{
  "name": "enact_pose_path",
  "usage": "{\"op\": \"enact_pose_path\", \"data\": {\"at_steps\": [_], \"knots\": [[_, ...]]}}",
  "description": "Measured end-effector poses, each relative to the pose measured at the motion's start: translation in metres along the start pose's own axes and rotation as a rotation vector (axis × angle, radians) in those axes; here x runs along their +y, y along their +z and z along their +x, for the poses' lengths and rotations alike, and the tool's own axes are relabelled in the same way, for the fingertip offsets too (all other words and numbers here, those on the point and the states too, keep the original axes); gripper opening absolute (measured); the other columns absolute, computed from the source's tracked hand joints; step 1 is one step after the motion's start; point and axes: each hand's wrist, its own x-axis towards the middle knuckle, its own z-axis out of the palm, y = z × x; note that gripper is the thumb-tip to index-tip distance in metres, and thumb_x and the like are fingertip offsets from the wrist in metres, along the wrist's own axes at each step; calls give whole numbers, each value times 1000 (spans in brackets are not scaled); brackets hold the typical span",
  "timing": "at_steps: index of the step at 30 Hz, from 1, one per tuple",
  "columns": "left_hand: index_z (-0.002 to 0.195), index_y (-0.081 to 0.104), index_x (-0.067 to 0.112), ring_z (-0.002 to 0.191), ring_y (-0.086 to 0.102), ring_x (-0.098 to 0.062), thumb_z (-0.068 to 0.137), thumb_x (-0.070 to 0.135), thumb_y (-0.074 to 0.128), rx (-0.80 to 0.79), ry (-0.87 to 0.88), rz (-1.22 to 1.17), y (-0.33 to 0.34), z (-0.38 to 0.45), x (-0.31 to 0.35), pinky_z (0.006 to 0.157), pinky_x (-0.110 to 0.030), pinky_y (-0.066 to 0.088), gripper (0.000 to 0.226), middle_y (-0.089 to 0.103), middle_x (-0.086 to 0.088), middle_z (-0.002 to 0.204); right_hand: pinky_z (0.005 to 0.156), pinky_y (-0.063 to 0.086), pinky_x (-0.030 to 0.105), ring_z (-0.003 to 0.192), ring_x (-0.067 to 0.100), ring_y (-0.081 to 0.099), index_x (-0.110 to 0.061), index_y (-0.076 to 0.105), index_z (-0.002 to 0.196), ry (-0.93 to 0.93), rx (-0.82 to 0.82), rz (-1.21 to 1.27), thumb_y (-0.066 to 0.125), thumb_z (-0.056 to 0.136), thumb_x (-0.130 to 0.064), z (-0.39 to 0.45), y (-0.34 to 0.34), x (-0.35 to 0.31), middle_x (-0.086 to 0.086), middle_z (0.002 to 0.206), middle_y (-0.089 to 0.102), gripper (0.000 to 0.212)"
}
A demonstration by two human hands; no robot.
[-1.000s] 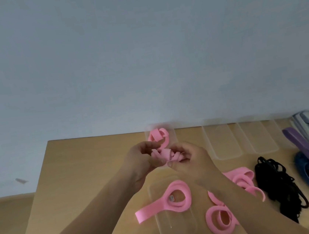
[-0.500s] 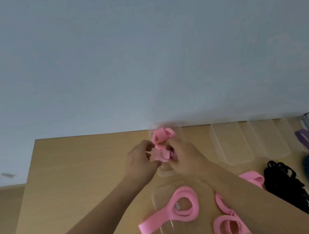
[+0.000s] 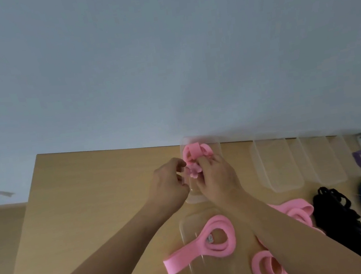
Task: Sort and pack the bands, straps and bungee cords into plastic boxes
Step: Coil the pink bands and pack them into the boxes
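A: Hands? Band location?
B: Left hand [image 3: 169,182] and right hand [image 3: 215,178] both pinch a folded pink band [image 3: 193,171] over the far clear box [image 3: 216,145].
A: Handling?
B: Soft, springy, light; probably unfolds, so pinch across the folds.

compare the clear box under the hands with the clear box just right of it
The box under the hands already holds a coiled pink band; the box to its right shows nothing inside. The first is partly covered by both hands, the second is fully in view. Both are clear, oblong and lidless.
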Motion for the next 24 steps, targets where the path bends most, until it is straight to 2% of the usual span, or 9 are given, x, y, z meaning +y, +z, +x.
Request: {"op": "enact_pose_path", "data": {"at_steps": [2, 3, 7, 9, 13, 18, 22, 24], "knots": [[116, 64, 18, 81, 68, -11, 75, -3, 61, -5, 8, 6, 0, 1, 2, 77, -35, 58, 46, 68, 5, 107, 59, 50, 35, 86, 34, 64, -5, 67, 103, 19, 36, -2, 78, 79, -17, -1, 2, 0, 12, 92, 72, 29], [115, 64, 19, 81, 67, -10, 75, -2, 61, -5, 6, 11, 0, 2, 2, 76, -35, 58, 46, 68, 6, 107, 63, 51, 35, 89, 33, 64, -7, 68, 101, 29, 36, -11, 78, 80, -18, 0, 3, 0, 10, 93, 72, 25], [111, 65, 21, 77, 67, -6, 72, -2, 67, 4, -18, 17, 2, 5, 3, 73, -31, 58, 46, 67, 8, 102, 90, 51, 36, 109, 30, 56, -14, 72, 109, 34, 4, -87, 71, 88, -26, 0, 2, 3, 7, 115, 67, 23], [111, 65, 23, 76, 68, -4, 72, 0, 71, 5, -28, 17, 3, 5, 3, 73, -28, 57, 46, 66, 8, 103, 95, 47, 37, 113, 29, 51, -18, 72, 112, 4, -29, -134, 65, 92, -29, 0, -3, 5, 7, 121, 63, 24], [115, 65, 22, 76, 68, -2, 76, 3, 72, 12, -30, 23, 6, 0, 1, 66, -22, 54, 45, 65, 6, 107, 94, 44, 38, 110, 27, 51, -22, 71, 105, -41, -51, -155, 59, 92, -35, -3, -10, 11, 3, 117, 63, 21], [119, 65, 22, 79, 68, -2, 82, 12, 72, 28, -24, 8, 8, -3, 3, 62, -21, 53, 39, 64, 5, 111, 98, 40, 32, 111, 24, 49, -23, 63, 127, -33, -83, -124, 54, 95, -38, -8, -9, 17, 0, 121, 63, 37], [128, 63, 23, 88, 69, -10, 83, 15, 74, 44, -27, 8, 6, -9, 4, 72, -31, 58, 46, 65, 2, 118, 96, 42, 33, 111, 25, 49, -21, 64, 128, -2, -37, -20, 64, 91, -30, -17, -13, 18, 2, 120, 63, 38], [130, 63, 23, 93, 67, -12, 84, 17, 75, 63, -29, 18, 5, -15, 4, 79, -34, 58, 48, 65, 2, 120, 92, 45, 35, 107, 26, 51, -18, 68, 121, -2, 13, 18, 67, 88, -22, -26, -17, 17, 3, 113, 65, 32]]}}
